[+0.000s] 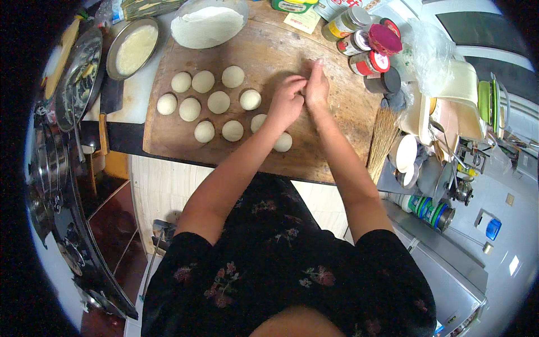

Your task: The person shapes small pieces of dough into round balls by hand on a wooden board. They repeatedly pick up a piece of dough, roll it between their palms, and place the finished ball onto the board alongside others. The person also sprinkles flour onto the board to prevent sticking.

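Note:
My left hand (287, 100) and my right hand (317, 87) meet over the wooden board (269, 54), right of its middle. The left fingers are curled against the right palm, and the right hand is on edge with its fingers pointing away from me. Whatever may lie between the palms is hidden. To the left, several round pale dough balls (218, 102) rest on the board in loose rows. One dough ball (282, 142) sits beside my left forearm, and another (258, 123) is partly covered by it.
A bowl of flour (208, 26) stands at the board's far left, near a metal bowl of pale batter or dough (137, 49). A cleaver (110, 99) and a wok (78, 80) lie further left. Jars (369, 63) and a straw whisk broom (382, 137) line the right side.

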